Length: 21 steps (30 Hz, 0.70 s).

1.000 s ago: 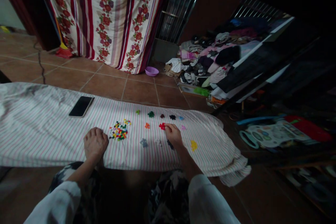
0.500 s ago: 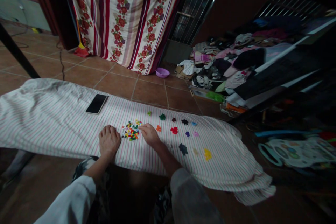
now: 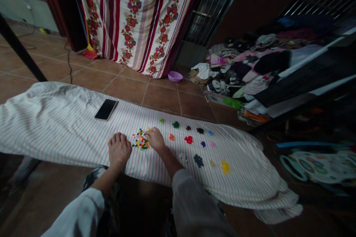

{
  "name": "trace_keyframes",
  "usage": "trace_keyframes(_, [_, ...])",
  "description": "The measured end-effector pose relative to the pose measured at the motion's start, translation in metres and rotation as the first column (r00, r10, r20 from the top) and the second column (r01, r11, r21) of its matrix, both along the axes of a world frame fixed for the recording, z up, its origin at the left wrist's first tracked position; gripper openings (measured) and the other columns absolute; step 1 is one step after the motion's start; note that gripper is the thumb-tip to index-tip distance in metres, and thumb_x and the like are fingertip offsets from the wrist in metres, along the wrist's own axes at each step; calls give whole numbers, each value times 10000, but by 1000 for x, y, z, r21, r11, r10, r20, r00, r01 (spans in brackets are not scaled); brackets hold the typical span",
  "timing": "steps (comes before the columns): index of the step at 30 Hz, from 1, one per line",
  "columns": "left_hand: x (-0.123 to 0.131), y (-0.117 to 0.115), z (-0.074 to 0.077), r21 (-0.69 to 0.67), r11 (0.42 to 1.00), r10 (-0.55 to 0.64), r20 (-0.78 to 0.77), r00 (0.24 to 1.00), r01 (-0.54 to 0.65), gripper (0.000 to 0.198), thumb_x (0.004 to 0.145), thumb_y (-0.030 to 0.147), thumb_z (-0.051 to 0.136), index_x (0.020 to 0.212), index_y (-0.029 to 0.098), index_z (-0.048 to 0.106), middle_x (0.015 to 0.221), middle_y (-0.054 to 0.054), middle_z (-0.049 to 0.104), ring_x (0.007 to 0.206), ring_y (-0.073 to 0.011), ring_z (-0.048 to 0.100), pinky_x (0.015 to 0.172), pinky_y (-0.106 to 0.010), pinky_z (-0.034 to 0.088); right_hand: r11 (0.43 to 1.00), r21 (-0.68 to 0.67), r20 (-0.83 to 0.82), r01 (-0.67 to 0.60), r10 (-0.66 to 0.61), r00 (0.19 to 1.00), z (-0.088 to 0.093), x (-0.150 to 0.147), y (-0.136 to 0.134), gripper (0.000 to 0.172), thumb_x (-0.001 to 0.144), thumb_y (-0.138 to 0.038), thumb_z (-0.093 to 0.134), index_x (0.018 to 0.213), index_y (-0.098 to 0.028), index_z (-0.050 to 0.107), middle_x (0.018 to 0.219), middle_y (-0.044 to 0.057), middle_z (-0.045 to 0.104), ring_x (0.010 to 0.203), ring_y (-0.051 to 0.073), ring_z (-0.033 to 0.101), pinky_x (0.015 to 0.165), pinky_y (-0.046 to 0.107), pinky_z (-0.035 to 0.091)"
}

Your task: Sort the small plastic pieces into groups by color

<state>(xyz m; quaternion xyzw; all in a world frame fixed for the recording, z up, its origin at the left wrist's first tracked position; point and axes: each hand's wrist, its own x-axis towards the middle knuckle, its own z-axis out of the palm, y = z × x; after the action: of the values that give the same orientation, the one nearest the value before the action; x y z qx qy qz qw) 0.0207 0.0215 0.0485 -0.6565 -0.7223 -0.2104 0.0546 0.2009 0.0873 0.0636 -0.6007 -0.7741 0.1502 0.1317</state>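
A mixed pile of tiny coloured pieces (image 3: 141, 141) lies on a striped cloth (image 3: 69, 133). Over the pile's right side, my right hand (image 3: 155, 140) has its fingers pinched together; whatever is between the fingertips is too small to make out. My left hand (image 3: 119, 150) rests flat on the cloth, just left of the pile, holding nothing. Right of my right hand, small heaps are sorted by colour, among them a red heap (image 3: 188, 139), an orange heap (image 3: 171, 137), a dark green heap (image 3: 175, 124), a grey heap (image 3: 198, 160) and a yellow heap (image 3: 225, 167).
A phone (image 3: 106, 110) lies on the cloth at the left. Beyond the cloth's far edge are a tiled floor (image 3: 158, 96), a purple basin (image 3: 175, 76) and a hanging floral curtain (image 3: 144, 18). Heaped clothes (image 3: 250, 66) fill the right back.
The view has shifted slightly, moving the scene to the right. My right hand has moved a little left against the cloth, further over the pile. My left hand stays resting.
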Motion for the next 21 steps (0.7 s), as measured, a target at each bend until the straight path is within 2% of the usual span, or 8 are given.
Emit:
trace_keyframes(7, [0,0,-1,-3,1000,3,-23,1000,-3,256,931,244,384,1018,125,593,1128,-169,611,1129,-309,507,939,-434,355,1000,14,0,15,-15,1000,-4,-3,7,267,901,-170,595,1052,-267,793,1054,78,693,1013,203,588,929,305,459])
trace_keyframes(17, [0,-1,0,1,1000,9,-63,998,-9,229,938,246,394,997,126,579,1090,-153,616,1116,-308,527,909,-422,367,992,-81,49,100,-96,994,6,-14,6,237,915,-202,579,1067,-227,760,1103,82,691,1071,198,598,949,281,429])
trace_keyframes(21, [0,0,-2,24,1000,12,-76,997,-11,208,935,242,409,991,131,576,1092,-146,621,1102,-303,537,899,-417,373,991,-70,46,118,-115,992,8,-17,4,208,912,-202,579,1029,-219,750,1087,81,697,1071,194,603,937,272,432])
